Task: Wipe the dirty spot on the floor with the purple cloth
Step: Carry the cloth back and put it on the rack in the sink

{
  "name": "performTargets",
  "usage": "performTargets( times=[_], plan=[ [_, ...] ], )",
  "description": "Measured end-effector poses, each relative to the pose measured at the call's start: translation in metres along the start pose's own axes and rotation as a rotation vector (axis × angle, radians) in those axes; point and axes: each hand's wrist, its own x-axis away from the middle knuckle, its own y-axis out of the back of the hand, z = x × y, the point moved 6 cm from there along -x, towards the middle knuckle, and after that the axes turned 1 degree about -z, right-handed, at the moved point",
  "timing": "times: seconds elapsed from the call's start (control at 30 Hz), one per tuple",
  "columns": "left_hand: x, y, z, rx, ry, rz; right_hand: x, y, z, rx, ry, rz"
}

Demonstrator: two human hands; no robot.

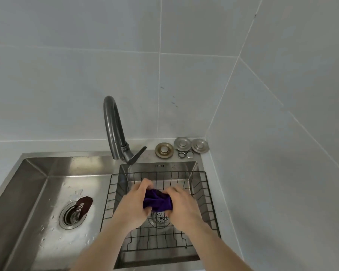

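Right now both hands are clenched on the bunched purple cloth [158,202], left hand [133,202] and right hand [181,204] gripping opposite ends over the wire basket [205,189] in the sink's right basin [194,167]. This looks like wringing: twist the ends opposite ways, keeping the cloth low above the drain [159,218] so drips stay inside, before carrying it to the floor spot, not in view.

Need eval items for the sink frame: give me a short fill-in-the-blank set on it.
1. Both hands squeeze a cloth whose colour is ____.
2. The left hand and right hand are over the ____ basin of the sink.
3. That basin holds a black wire ____.
4. The dark scrap lies by the other basin's ____.

Missing: purple; right; rack; drain
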Motion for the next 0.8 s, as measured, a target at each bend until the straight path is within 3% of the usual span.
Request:
performTargets(
  times=[0.47,0.8],
  plan=[
    [-0.03,-0.075,0.054,-0.124,0.117,0.118,-0.024,-0.067,-0.044,0.148,-0.023,0.133],
    [0.022,0.0,0.038,-0.276,0.019,-0.015,0.023,-0.027,-0.014,0.171,-0.101,0.134]
  ],
)
